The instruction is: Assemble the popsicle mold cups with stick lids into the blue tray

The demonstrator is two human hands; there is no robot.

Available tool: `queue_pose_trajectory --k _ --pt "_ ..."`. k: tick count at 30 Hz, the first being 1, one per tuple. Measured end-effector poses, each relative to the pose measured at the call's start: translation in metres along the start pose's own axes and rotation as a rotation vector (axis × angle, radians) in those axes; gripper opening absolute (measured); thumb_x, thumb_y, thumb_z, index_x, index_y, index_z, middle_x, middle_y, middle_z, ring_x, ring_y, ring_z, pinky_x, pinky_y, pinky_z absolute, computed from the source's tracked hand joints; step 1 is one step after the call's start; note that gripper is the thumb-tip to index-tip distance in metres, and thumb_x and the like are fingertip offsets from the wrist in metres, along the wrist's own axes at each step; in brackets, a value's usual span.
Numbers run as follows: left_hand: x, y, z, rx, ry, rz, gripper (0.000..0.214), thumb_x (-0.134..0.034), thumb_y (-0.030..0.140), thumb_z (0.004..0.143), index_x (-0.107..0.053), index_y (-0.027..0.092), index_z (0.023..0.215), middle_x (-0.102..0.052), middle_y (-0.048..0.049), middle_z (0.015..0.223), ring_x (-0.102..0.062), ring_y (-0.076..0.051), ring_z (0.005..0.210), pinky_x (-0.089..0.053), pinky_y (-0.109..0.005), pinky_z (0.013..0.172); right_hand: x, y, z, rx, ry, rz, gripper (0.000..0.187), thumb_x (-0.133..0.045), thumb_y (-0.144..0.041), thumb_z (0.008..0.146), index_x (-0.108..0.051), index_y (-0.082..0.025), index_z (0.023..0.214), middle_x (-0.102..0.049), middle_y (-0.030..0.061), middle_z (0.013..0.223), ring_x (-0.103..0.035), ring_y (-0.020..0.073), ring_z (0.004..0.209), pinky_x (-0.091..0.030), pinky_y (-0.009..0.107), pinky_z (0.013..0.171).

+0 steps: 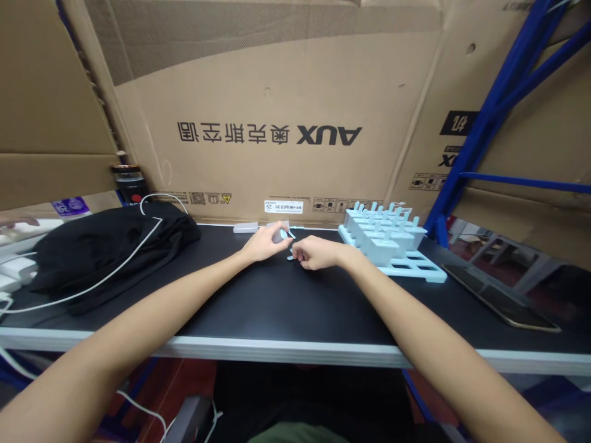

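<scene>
My left hand (268, 242) is closed around a small translucent popsicle mold cup (279, 235), near the back edge of the dark tabletop. Close beside it, my right hand (317, 252) is curled, its fingers pinching a light blue popsicle stick (290, 258) whose tip shows. Just behind the hands lies a thin light blue piece (298, 227). Another translucent mold cup (245, 227) rests on the table left of my left hand. To the right stands a light blue popsicle mold rack (413, 271) holding several molds with upright stick handles.
A black cloth bag (115, 255) with a white cable across it lies at the left, a dark jar (129, 183) behind it. A phone (501, 298) rests at the right. Cardboard (258, 80) walls the back; a blue metal frame (480, 135) rises at the right.
</scene>
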State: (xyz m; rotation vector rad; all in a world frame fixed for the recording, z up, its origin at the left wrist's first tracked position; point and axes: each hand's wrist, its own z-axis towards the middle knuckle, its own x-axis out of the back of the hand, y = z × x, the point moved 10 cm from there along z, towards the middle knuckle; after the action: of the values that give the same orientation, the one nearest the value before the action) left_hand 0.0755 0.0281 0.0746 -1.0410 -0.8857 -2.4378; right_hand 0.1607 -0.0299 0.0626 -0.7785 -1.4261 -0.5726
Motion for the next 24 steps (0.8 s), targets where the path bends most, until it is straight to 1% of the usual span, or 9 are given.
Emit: queue_pose_trajectory --k 4,7,10,13,15,19,24 --pt "-0.002 -0.002 0.000 0.008 -0.010 0.041 0.039 -0.058 0.054 0.084 -0.061 0.025 0.110 -0.064 0.0026 0.074 -0.053 -0.015 0.060 -0.041 -0.028 0.065 -0.003 0.007 0.001 -0.034 -0.015 -0.024 0.029 -0.059 -0.008 0.070 -0.069 -0.017 0.096 -0.069 0.0046 0.087 -0.062 0.0154 0.075 -0.042 0.024 0.066" --pt "-0.004 -0.001 -0.001 -0.010 -0.026 0.070 0.042 -0.059 0.056 0.082 -0.062 0.026 0.111 -0.068 0.0004 0.086 -0.057 -0.016 0.066 -0.044 -0.029 0.069 -0.002 0.010 0.002 -0.027 0.013 -0.047 0.024 -0.061 -0.014 0.074 -0.068 -0.016 0.097 -0.068 0.0081 0.097 -0.062 0.0178 0.082 -0.044 0.025 0.071" --pt "-0.008 0.001 -0.001 -0.040 -0.069 0.089 0.042 -0.057 0.059 0.083 -0.064 0.027 0.109 -0.070 -0.0001 0.092 -0.061 -0.017 0.072 -0.044 -0.028 0.070 -0.001 0.016 0.004 -0.031 0.062 -0.086 0.026 -0.060 -0.023 0.080 -0.065 -0.014 0.104 -0.064 0.0130 0.108 -0.062 0.0214 0.091 -0.045 0.028 0.078" --pt "-0.013 0.006 -0.002 -0.090 -0.116 0.118 0.041 -0.056 0.060 0.084 -0.065 0.027 0.106 -0.070 0.0005 0.090 -0.063 -0.019 0.076 -0.044 -0.028 0.070 -0.003 0.026 0.005 -0.066 0.068 -0.132 0.030 -0.057 -0.026 0.083 -0.065 -0.014 0.109 -0.063 0.0145 0.111 -0.062 0.0234 0.096 -0.044 0.029 0.080" --pt "-0.016 0.007 -0.003 -0.113 -0.127 0.153 0.040 -0.057 0.059 0.083 -0.065 0.027 0.105 -0.070 0.0007 0.088 -0.062 -0.018 0.075 -0.044 -0.028 0.070 -0.004 0.034 0.006 -0.103 0.061 -0.168 0.027 -0.055 -0.025 0.084 -0.066 -0.016 0.107 -0.065 0.0135 0.110 -0.063 0.0232 0.095 -0.044 0.028 0.077" --pt "-0.018 0.008 -0.003 -0.122 -0.128 0.221 0.036 -0.058 0.054 0.082 -0.064 0.027 0.105 -0.067 0.0009 0.083 -0.060 -0.018 0.071 -0.042 -0.027 0.065 -0.004 0.052 0.007 -0.183 0.064 -0.227 0.023 -0.056 -0.018 0.078 -0.069 -0.018 0.097 -0.070 0.0109 0.101 -0.065 0.0227 0.091 -0.042 0.027 0.071" --pt "-0.019 0.009 -0.005 -0.121 -0.152 0.171 0.036 -0.055 0.051 0.084 -0.059 0.026 0.110 -0.061 0.0021 0.075 -0.058 -0.018 0.068 -0.043 -0.028 0.066 0.001 0.069 0.003 -0.268 0.107 -0.219 0.030 -0.062 -0.017 0.072 -0.069 -0.016 0.101 -0.072 0.0126 0.092 -0.067 0.0239 0.084 -0.042 0.027 0.067"
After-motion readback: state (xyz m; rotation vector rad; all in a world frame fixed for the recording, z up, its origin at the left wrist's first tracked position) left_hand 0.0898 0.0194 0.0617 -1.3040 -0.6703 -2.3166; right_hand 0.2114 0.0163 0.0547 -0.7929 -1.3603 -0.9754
